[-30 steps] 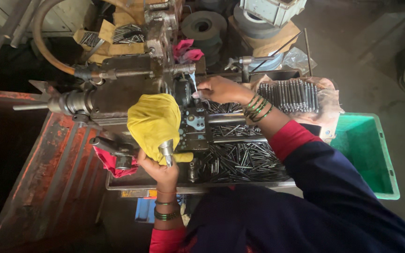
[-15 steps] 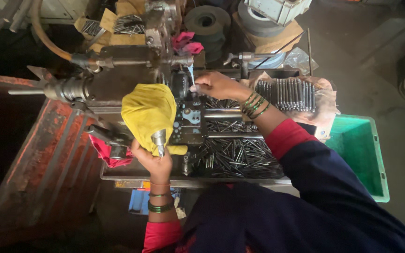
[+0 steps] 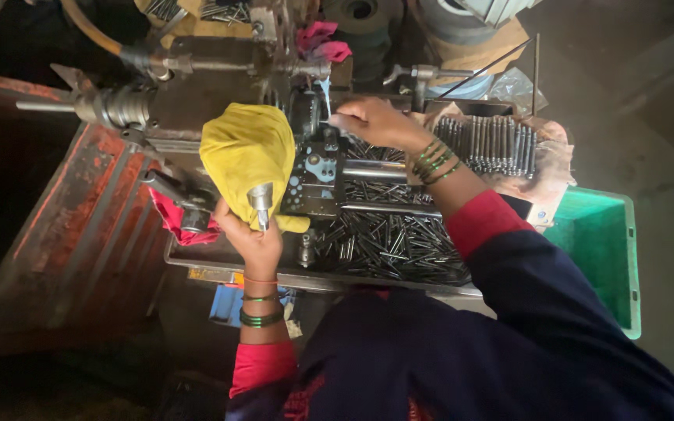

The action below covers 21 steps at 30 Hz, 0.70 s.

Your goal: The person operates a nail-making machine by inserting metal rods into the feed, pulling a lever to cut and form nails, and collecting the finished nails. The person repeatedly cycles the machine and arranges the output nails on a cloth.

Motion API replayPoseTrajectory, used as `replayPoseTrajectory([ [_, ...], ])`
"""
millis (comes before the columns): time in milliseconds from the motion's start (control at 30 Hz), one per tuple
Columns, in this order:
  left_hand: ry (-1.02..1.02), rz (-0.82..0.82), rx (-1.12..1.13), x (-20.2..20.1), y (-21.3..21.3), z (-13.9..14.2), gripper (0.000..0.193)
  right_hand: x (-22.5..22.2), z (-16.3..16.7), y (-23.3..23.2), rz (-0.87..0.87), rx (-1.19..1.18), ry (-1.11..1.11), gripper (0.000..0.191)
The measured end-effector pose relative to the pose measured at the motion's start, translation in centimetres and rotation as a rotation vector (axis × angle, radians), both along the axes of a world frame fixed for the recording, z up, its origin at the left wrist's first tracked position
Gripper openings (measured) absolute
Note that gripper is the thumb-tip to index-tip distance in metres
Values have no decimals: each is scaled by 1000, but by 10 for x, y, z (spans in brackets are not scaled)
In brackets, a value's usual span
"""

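Note:
My left hand grips a metal lever handle wrapped in a yellow cloth at the front of a small metal-working machine. My right hand reaches over the machine's middle and pinches a thin metal pin at the machine's head. Green bangles sit on both wrists. A metal tray under the machine is filled with several dark metal rods.
A neat row of finished rods lies on paper at the right. A green plastic crate stands further right. A rusty red metal bin is at the left. Red cloths and grinding wheels surround the machine.
The view has drifted slightly; my left hand stays on the cloth-wrapped lever, which has swung a little lower. My right hand stays at the machine head with the pin.

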<state>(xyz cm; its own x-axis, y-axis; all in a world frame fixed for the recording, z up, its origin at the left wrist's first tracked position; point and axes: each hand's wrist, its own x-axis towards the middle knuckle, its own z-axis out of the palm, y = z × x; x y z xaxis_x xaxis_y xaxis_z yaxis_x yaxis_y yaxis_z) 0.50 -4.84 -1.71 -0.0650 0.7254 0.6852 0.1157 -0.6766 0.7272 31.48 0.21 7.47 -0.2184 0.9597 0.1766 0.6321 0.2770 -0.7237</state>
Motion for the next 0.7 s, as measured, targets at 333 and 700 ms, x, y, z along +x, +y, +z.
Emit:
replayPoseTrajectory([
  [333,113,133,44,-1,5,0,64,32,-6,-48,-209,203,160,30],
  [700,112,125,39,-3,10,-5,63,-39,-56,-23,-423,38,1354,30],
])
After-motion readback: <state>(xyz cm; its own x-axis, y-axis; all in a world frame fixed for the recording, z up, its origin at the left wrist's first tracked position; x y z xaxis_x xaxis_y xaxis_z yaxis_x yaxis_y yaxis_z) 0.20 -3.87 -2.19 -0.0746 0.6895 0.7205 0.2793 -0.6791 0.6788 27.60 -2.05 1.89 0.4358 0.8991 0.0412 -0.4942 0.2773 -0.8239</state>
